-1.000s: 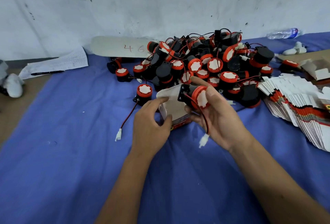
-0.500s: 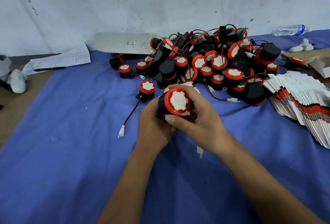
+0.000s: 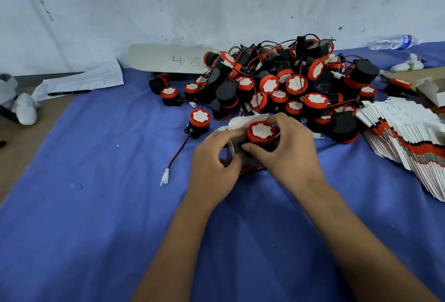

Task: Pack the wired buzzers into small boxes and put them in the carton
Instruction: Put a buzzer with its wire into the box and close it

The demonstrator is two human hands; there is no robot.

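Observation:
A black buzzer with a red rim and white face sits partway in a small white and red box on the blue cloth. My right hand grips the buzzer from the right, fingers curled around its top and side. My left hand holds the box at its left side, thumb against the open flap. The buzzer's wire is hidden by the hands. A large heap of buzzers with red and black wires lies just behind.
A loose buzzer with its wire and white plug lies left of my hands. Flat box blanks are fanned out at the right. Papers with a pen, a board marked 46 and a water bottle sit along the wall.
The right hand turned the buzzer face up and lowered it into the box held by the left hand. Its dangling white plug is no longer visible.

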